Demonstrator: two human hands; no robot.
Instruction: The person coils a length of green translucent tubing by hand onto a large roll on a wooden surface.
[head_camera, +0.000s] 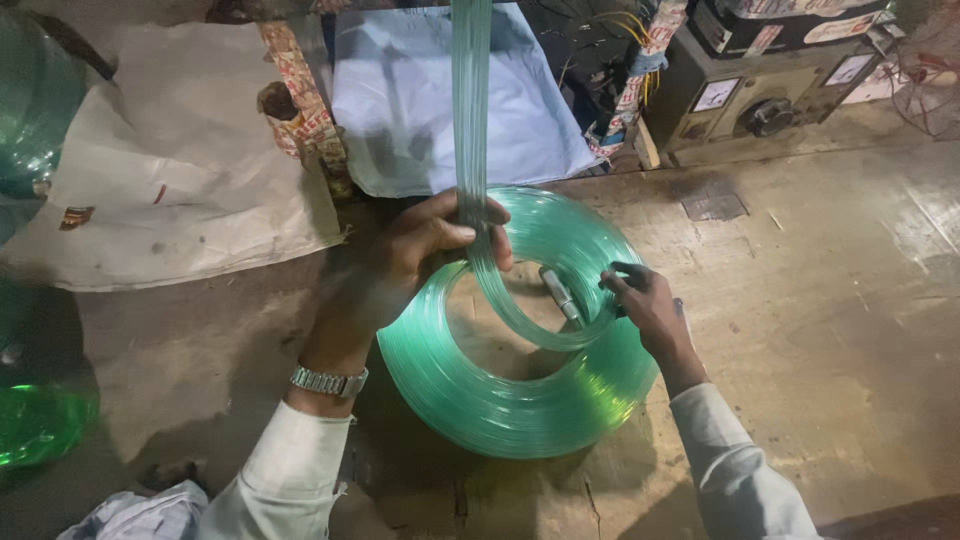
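Coiling of green translucent tubing (520, 400) is in hand on the worktop (820, 300), the coil standing tilted near the middle of the surface. A bundle of strands (471, 90) rises straight up from the coil's top and runs out of view. The left hand (420, 250) is wrapped round that bundle just where it meets the coil, its fingers (480, 215) closed on the strands, thumb across the front. The right hand (645, 300) is set at the coil's inner right edge, its fingers curled and closed against the wound turns, beside a small grey metal tool (560, 293) that lies inside the ring; whether the tool is touched cannot be told.

For the step to be done well, the strands should be kept flat and side by side under the left grip, so that no turn crosses another. The coil should be steadied by the right hand, since a tilted ring is likely to spring open or slump if let loose. Tension on the bundle is best held even; a slack strand could kink. A white cloth (440, 90) and a grey control box (760, 100) lie well behind.
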